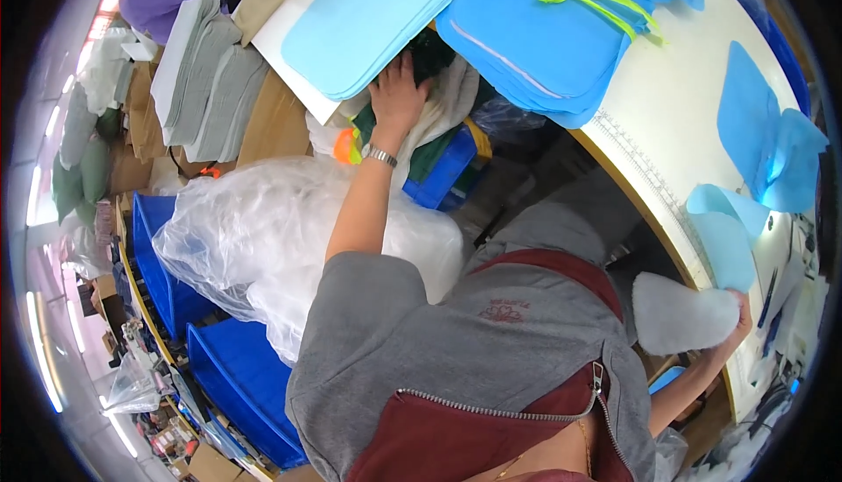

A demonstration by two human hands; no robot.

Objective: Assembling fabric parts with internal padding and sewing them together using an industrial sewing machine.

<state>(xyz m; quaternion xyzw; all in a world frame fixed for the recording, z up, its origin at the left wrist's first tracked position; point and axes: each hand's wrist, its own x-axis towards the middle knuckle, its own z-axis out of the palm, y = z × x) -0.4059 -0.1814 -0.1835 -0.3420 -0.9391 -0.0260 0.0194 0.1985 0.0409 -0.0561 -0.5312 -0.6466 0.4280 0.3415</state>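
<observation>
While the right hand [742, 321] grips white padding [677, 314], plastic [254, 223] overlaps blue bins [241, 372].

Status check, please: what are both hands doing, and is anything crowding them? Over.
Left hand spread, beside light-blue sheets. Right hand gripping white fluffy pad. Bulky clear plastic alongside left forearm.

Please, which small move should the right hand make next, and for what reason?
Probably the right hand should draw the white fluffy piece inward over the white table: it holds the piece at one side, and most of it appears beyond the table's edge.
</observation>
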